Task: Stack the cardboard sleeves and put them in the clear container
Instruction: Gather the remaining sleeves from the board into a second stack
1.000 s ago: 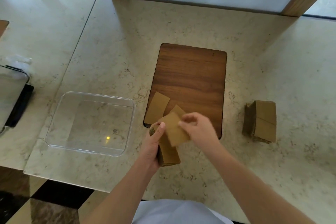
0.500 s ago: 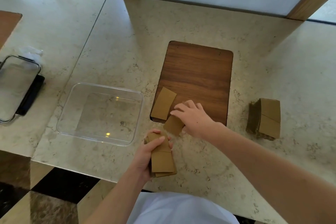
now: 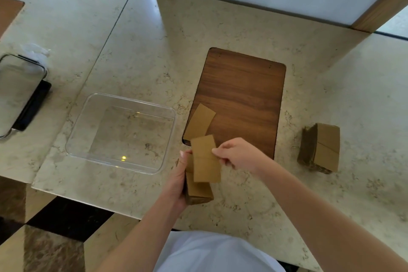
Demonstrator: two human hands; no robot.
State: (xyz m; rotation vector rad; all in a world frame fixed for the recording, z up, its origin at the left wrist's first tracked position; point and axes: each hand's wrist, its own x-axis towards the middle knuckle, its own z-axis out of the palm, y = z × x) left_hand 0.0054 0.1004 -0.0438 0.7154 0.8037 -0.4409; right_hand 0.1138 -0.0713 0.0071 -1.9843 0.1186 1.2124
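The right hand [image 3: 239, 154] pinches a single cardboard sleeve [image 3: 206, 159] by its right edge, thumb and fingertips closed on it. The left hand [image 3: 177, 180] is wrapped around a stack of sleeves [image 3: 198, 191], thumb on the left side, fingers hidden behind, clamped on the pile. The single sleeve lies flat against the top of that stack, overlapping its upper half and sticking out past it toward the far edge of the table [image 3: 220, 28]. Its long axis runs roughly from the near edge toward the far edge, tilted slightly left at the top. The held stack has the same long axis and is poised over the near part of the table, just short of the near edge of the wooden board [image 3: 242, 95].

One more loose sleeve [image 3: 199, 121] lies flat on the near left corner of the board, its long axis leaning right toward the far edge, its lower end just beside the top of the pinched sleeve. A second pile of sleeves [image 3: 320, 148] rests on the table well to the right of the board. The clear container [image 3: 92, 104] sits on the table left of the board, near the hands but apart from them, nothing inside it.
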